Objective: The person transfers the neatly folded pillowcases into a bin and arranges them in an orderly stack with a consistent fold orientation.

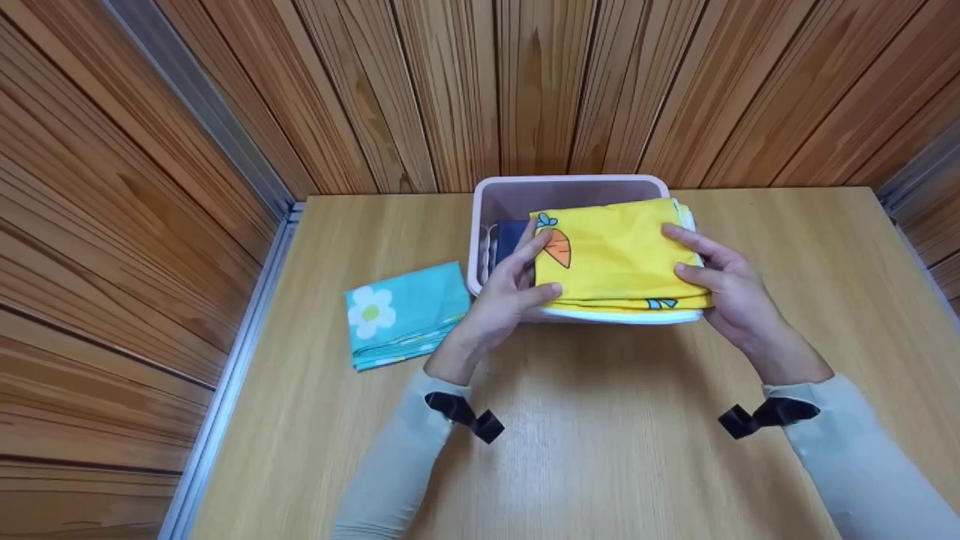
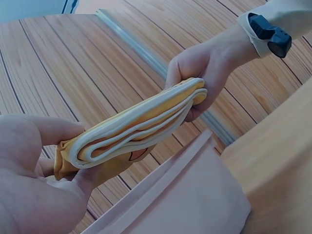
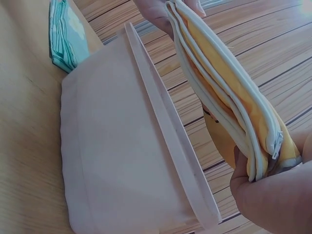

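Note:
Both hands hold a folded yellow fabric cover (image 1: 615, 255) with a carrot print, raised above a pale pink bin (image 1: 480, 202). My left hand (image 1: 499, 300) grips its left end between thumb and fingers, and my right hand (image 1: 739, 296) grips the right end. Seen from the left wrist, the cover's layered white edges (image 2: 141, 129) face the camera. A zip pull (image 3: 278, 145) shows near the right hand in the right wrist view. Inside the bin a dark blue folded item (image 1: 510, 240) is partly hidden under the cover.
A folded teal cloth (image 1: 409, 311) with a white flower lies on the wooden table (image 1: 600, 450), left of the bin. Wood-panelled walls (image 1: 540, 90) rise behind the table and at both sides. A metal rail (image 1: 232, 375) runs along the table's left edge.

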{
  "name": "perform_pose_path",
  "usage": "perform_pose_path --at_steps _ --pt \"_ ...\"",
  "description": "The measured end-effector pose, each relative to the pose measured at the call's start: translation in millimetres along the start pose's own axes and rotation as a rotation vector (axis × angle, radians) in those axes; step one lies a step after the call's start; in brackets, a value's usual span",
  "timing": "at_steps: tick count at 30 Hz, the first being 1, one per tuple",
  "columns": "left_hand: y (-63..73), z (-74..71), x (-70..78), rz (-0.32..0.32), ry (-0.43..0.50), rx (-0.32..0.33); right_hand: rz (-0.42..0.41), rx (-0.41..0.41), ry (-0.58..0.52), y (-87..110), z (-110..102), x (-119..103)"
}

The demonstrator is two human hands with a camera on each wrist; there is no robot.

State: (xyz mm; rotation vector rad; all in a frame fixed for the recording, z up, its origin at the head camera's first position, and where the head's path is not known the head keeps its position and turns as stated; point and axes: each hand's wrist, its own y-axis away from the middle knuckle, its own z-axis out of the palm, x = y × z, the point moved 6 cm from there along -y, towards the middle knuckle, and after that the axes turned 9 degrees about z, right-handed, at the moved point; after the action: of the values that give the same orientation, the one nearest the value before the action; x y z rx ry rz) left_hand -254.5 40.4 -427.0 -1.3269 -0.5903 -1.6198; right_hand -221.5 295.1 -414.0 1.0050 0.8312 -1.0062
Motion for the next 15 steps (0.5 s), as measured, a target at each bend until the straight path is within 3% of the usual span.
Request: perform_pose_path --at_steps 15 --pt "5.4 -11.2 -1.0 0.006 0.003 0.012 0.031 0.017 0.026 -5.1 9.6 5.9"
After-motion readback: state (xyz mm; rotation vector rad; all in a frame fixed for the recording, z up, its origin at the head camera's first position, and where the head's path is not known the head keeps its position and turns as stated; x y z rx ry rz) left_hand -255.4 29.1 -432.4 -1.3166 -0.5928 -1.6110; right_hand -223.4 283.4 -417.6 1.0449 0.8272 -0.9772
